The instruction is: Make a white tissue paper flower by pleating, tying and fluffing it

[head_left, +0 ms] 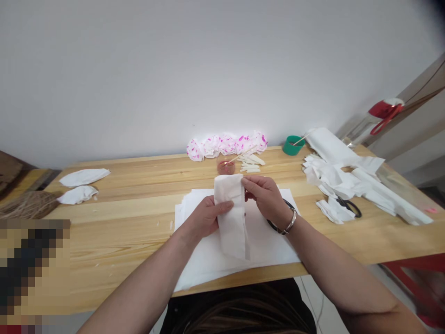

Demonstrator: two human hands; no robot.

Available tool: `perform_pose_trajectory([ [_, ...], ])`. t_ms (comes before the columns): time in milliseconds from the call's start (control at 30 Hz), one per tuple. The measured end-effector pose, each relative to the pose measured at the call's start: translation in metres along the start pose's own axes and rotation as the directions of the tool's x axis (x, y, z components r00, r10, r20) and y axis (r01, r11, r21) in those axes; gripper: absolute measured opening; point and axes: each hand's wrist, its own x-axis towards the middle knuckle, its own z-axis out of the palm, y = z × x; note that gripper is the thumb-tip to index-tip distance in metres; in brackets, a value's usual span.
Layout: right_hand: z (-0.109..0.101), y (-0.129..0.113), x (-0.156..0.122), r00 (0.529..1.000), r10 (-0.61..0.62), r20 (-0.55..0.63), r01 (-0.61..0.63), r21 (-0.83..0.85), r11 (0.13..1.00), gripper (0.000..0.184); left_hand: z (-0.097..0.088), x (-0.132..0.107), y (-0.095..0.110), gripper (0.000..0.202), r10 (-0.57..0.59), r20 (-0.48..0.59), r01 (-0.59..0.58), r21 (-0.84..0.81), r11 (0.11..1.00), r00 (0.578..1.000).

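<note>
A folded strip of white paper (231,236) is held upright in front of me. My left hand (207,217) grips it from the left side, thumb across its front. My right hand (264,195) pinches its upper right edge between thumb and fingers. Below the strip lies a stack of white sheets (196,262) near the table's front edge. Under my right wrist a black curved object (273,226) shows in part; its kind is hidden. Just beyond the strip stands a small clear cup (225,167) of reddish content with a thin stick across it.
Pink-spotted white paper flowers (225,144) line the wall, near small white strips (251,166). Rightward are a green container (293,146), a white roll (327,143), crumpled paper, black-handled scissors (352,208) and a bottle (365,123). At left lie white paper bundles (84,176) and twine (31,205).
</note>
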Motion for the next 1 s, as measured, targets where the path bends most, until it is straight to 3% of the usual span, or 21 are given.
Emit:
perform_pose_trajectory([
  [233,-0.0022,0.0056,0.0016,0.999,0.050,-0.019,-0.050,0.027,0.998,0.035,-0.0005,-0.0006,-0.0015,0.028,-0.014,0.004,0.013,0.130,0.991,1.000],
  [467,-0.0009,0.0003,-0.0017,0.997,-0.053,-0.047,0.044,-0.168,0.985,0.041,0.0013,-0.0010,-0.0004,0.029,0.001,-0.028,0.003,0.160,0.987,1.000],
  [667,0.0006,0.0003,-0.0017,0.992,-0.094,-0.078,0.064,-0.319,0.946,0.035,0.0010,-0.0001,-0.0018,0.027,0.020,-0.063,-0.010,0.143,0.990,0.998],
  [900,-0.0001,0.0039,0.0008,0.995,-0.076,-0.069,0.053,-0.285,0.957,0.029,-0.0004,0.0000,-0.0026,0.027,0.030,-0.063,-0.020,0.155,0.988,0.998],
  [1000,-0.0016,0.0084,0.0034,0.983,-0.146,-0.114,0.104,-0.313,0.944,0.023,-0.0019,0.0013,-0.0036,0.027,0.050,-0.096,-0.033,0.168,0.985,0.994],
])
